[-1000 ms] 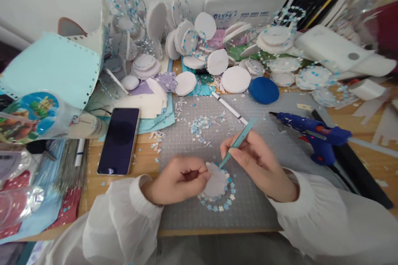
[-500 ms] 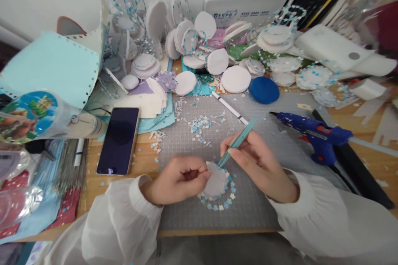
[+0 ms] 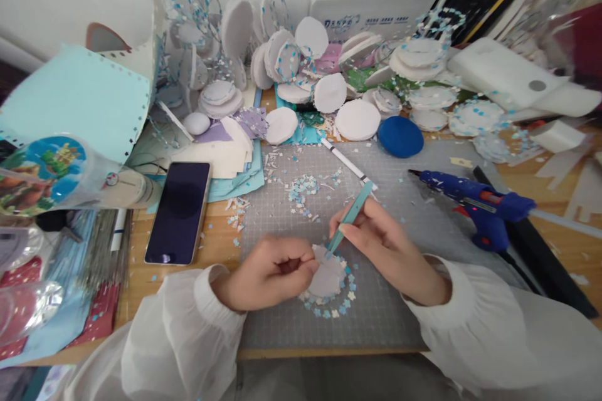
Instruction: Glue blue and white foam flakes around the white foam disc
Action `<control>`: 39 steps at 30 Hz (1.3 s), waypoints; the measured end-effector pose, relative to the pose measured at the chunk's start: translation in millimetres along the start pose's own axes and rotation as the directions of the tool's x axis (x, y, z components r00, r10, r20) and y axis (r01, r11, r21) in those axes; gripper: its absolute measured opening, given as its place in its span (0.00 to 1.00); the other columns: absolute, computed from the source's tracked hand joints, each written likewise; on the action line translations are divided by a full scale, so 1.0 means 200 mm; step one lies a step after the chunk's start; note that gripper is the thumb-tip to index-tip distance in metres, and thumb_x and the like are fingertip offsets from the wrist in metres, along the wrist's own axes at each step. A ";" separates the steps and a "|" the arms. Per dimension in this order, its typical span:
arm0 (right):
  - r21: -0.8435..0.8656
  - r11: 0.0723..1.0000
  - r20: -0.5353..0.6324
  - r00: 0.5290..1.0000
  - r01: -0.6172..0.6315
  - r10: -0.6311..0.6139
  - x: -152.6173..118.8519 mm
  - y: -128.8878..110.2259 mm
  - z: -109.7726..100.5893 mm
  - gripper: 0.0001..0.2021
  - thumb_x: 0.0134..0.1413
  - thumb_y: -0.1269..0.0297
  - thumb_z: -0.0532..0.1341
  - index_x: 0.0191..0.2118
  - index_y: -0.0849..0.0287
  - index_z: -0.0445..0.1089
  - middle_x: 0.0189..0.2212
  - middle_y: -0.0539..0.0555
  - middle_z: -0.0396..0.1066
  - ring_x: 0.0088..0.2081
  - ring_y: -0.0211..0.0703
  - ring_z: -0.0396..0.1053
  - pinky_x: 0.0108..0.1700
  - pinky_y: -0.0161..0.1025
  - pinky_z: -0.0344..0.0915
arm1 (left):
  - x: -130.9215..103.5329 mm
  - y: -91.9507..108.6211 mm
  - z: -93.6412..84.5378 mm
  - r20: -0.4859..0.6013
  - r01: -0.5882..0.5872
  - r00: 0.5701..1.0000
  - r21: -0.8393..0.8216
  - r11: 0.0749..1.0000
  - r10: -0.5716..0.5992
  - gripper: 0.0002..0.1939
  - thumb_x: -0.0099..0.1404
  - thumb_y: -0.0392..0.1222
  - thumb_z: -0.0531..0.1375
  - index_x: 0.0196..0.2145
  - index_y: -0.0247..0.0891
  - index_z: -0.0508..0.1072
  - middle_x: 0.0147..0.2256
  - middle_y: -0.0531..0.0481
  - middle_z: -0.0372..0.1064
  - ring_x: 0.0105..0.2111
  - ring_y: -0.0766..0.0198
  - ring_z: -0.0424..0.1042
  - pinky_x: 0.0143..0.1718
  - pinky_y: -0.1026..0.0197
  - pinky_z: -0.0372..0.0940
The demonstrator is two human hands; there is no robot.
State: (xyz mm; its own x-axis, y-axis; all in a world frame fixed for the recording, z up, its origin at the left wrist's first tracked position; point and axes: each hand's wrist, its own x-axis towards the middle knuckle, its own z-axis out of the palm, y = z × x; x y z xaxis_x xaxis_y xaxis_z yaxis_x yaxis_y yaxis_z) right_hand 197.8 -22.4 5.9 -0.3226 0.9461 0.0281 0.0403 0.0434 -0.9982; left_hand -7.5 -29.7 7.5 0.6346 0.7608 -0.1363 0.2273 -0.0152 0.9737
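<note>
A: Where's the white disc (image 3: 325, 281)?
B: On the grey mat (image 3: 385, 329), btwn L hand (image 3: 268, 272) and R hand (image 3: 388, 247), w/ blue-and-white trim (image 3: 335, 313) round its lower right.
A: Grip?
B: R holds tweezers (image 3: 350, 216), tips over the disc's upper part; contact unclear. L's fingers curl narrow at its left edge; can't tell what's pinched, if anything.
A: Any advice for doing it well?
B: Imo: brace L, squeeze lightly, make small moves so the trim doesn't snag. Mind R sleeve (image 3: 470, 304) vs. glue gun (image 3: 486, 203) nearby.
</note>
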 end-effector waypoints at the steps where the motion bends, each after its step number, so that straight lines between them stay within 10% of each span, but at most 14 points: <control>1: -0.005 1.000 0.000 1.000 0.001 -0.001 0.00 0.00 0.00 0.04 0.61 0.63 0.57 0.38 0.56 0.65 0.32 0.52 0.72 0.34 0.38 0.71 0.36 0.35 0.72 | 0.00 0.00 0.00 0.001 -0.008 1.000 0.007 1.000 0.008 0.16 0.65 0.39 0.53 0.20 0.36 0.56 0.19 0.57 0.50 0.19 0.73 0.47 0.19 0.69 0.46; 15: 0.303 0.945 -0.017 0.991 -0.120 0.131 0.01 0.04 0.00 0.04 0.60 0.63 0.58 0.35 0.57 0.66 0.31 0.50 0.70 0.30 0.35 0.67 0.33 0.35 0.69 | 0.00 0.00 0.00 -0.016 -0.034 0.999 0.009 0.999 0.034 0.15 0.65 0.39 0.53 0.21 0.36 0.56 0.19 0.58 0.49 0.19 0.73 0.47 0.19 0.68 0.46; 22: 0.286 0.954 -0.290 0.957 0.095 -0.009 0.04 0.02 -0.05 0.04 0.56 0.62 0.61 0.37 0.54 0.68 0.33 0.50 0.67 0.31 0.36 0.65 0.34 0.37 0.67 | 0.01 -0.01 0.00 -0.047 -0.032 0.998 0.007 0.999 0.032 0.15 0.66 0.39 0.53 0.21 0.36 0.57 0.19 0.58 0.49 0.19 0.73 0.47 0.19 0.68 0.46; 30: -0.049 0.979 -0.491 0.848 0.200 -0.198 0.05 0.02 -0.11 0.06 0.52 0.68 0.64 0.36 0.53 0.69 0.39 0.51 0.69 0.35 0.40 0.69 0.39 0.40 0.68 | 0.00 0.00 0.01 -0.047 -0.016 0.999 0.045 0.999 0.018 0.15 0.65 0.39 0.52 0.21 0.36 0.57 0.19 0.57 0.49 0.19 0.73 0.47 0.19 0.68 0.46; 39: -0.509 0.834 -0.225 0.901 0.216 -0.371 0.06 0.04 -0.10 0.06 0.50 0.74 0.63 0.29 0.56 0.66 0.31 0.52 0.72 0.33 0.40 0.71 0.38 0.39 0.66 | 0.00 -0.01 0.01 -0.075 -0.013 0.997 0.040 0.999 0.016 0.16 0.67 0.41 0.52 0.22 0.34 0.61 0.18 0.58 0.49 0.20 0.73 0.48 0.20 0.69 0.46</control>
State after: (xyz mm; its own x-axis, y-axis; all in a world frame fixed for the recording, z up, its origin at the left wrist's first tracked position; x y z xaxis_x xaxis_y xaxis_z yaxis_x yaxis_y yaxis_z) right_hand 212.7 -3.5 -1.6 -0.0926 0.9087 0.4071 0.4450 0.4035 -0.7995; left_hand -7.0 -30.6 6.1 0.5808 0.8070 -0.1069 0.2482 -0.0505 0.9674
